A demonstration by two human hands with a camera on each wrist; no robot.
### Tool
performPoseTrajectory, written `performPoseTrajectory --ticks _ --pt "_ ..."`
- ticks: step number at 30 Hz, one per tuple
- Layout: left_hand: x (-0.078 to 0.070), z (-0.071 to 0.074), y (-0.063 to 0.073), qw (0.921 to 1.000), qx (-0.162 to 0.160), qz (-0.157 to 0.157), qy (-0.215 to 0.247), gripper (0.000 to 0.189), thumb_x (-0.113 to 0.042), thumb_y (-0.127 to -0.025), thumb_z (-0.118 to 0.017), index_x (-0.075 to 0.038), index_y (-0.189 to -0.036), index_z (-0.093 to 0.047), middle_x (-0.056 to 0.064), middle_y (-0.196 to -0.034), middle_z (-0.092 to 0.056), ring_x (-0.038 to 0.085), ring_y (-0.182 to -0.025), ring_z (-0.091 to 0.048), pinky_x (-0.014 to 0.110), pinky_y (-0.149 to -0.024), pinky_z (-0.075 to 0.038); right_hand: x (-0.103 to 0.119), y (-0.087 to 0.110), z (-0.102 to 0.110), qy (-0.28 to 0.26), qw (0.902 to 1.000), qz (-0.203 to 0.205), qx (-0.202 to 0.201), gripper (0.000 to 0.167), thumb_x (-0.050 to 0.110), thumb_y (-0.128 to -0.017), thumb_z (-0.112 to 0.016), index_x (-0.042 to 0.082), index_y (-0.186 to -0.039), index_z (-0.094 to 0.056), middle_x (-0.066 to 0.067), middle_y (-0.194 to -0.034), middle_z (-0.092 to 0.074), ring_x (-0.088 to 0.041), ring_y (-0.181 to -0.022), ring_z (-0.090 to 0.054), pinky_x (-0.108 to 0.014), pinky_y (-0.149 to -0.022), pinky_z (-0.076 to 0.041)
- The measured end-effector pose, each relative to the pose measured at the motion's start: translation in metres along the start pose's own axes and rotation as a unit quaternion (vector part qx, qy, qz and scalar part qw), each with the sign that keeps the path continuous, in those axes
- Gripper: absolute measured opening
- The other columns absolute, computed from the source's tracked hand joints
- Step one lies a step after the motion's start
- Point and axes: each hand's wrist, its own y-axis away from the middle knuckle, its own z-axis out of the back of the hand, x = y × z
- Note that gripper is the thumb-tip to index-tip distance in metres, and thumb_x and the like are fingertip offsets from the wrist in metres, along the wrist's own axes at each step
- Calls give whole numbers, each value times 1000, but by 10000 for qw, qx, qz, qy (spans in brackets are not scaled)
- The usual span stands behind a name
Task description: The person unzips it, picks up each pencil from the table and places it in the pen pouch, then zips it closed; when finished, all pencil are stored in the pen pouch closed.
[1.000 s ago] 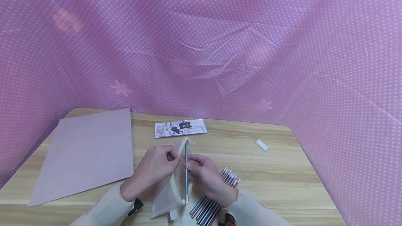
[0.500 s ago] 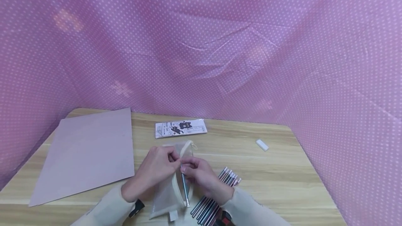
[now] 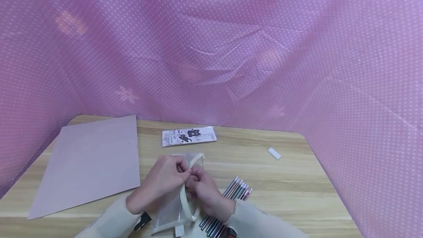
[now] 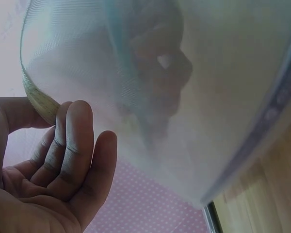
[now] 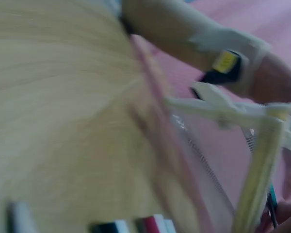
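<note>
A see-through mesh zipper pouch (image 3: 170,208) with a cream zipper stands with its mouth open between the hands. My left hand (image 3: 166,173) pinches the zipper edge between thumb and fingers; the left wrist view shows that hand (image 4: 68,165) at the cream trim. Reaching into the mouth, my right hand (image 3: 206,194) has its fingertips partly hidden by the zipper edge. Through the mesh, a teal pencil (image 4: 119,43) appears at the right fingers. A bundle of several dark and reddish pencils (image 3: 236,190) with white-tipped ends lies under the right wrist.
A packaged ruler set (image 3: 189,136) with black cats lies behind the pouch. At the right is a white eraser (image 3: 274,153). A large flat pinkish-grey board (image 3: 89,164) covers the left of the wooden table (image 3: 307,194). Pink dotted cloth (image 3: 211,47) surrounds the table.
The right hand has moved down and left into the pouch's mouth, carrying the teal pencil, which no longer shows in the head view. The left hand keeps its pinch on the zipper edge.
</note>
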Motion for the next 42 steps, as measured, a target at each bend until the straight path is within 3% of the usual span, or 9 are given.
performPoseTrajectory --ticks 4,8,15,17,21,28,37,42 --pt "-1 0 1 9998 103 163 45 16 -17 -82 -77 -23 -71 -67 -10 -64 -66 5 -55 -56 20 -52 -47 -1 1 -5 483 9987 -172 -50 30 6 -96 -58 5 -126 -55 3 -93 -62 -11 -80 -58 -23 -67 -46" --pt "-2 1 1 9997 108 220 50 15 -17 -83 -76 -23 -72 -68 -9 -65 -67 6 -56 -57 20 -53 -48 -1 2 -9 624 9980 -120 -12 39 1 -93 -56 2 -132 -52 1 -96 -59 -13 -85 -59 -24 -71 -48" --pt "-2 1 0 9994 96 324 -48 15 -18 -82 -75 -25 -71 -67 -10 -62 -65 7 -54 -56 21 -51 -46 -6 3 -12 622 9980 46 -89 31 3 -93 -59 2 -124 -59 3 -88 -55 -12 -83 -58 -24 -69 -47" --pt "-2 1 0 9993 72 369 -89 15 -19 -81 -75 -25 -70 -67 -11 -63 -64 7 -55 -56 21 -51 -46 -7 5 -11 502 9987 12 -58 30 5 -94 -60 2 -124 -62 3 -90 -61 -11 -84 -60 -24 -68 -49" --pt "0 3 -1 9994 -12 287 -186 17 -17 -81 -75 -25 -69 -66 -11 -62 -64 7 -55 -54 21 -52 -44 -4 8 -10 207 9997 28 89 39 10 -97 -61 1 -136 -59 -5 -109 -73 -12 -92 -66 -25 -75 -55" --pt "3 2 -4 9996 -95 145 -204 18 -14 -80 -75 -25 -68 -66 -11 -61 -64 5 -54 -54 20 -52 -45 1 17 -6 -195 9988 322 306 47 9 -96 -60 -5 -140 -53 -16 -131 -68 -13 -108 -66 -30 -95 -55" --pt "4 0 -5 9995 -158 163 -234 17 -13 -79 -78 -22 -69 -67 -10 -62 -65 6 -52 -54 19 -51 -46 19 23 26 -1257 9895 364 606 45 2 -93 -60 -7 -136 -51 -3 -110 -75 -14 -104 -72 -32 -99 -57" --pt "4 0 -5 9994 -173 137 -269 17 -15 -80 -79 -21 -70 -67 -10 -62 -65 5 -51 -53 19 -49 -45 32 23 54 -1394 9880 636 190 32 5 -95 -58 -1 -127 -55 1 -103 -74 -12 -97 -71 -30 -97 -57"
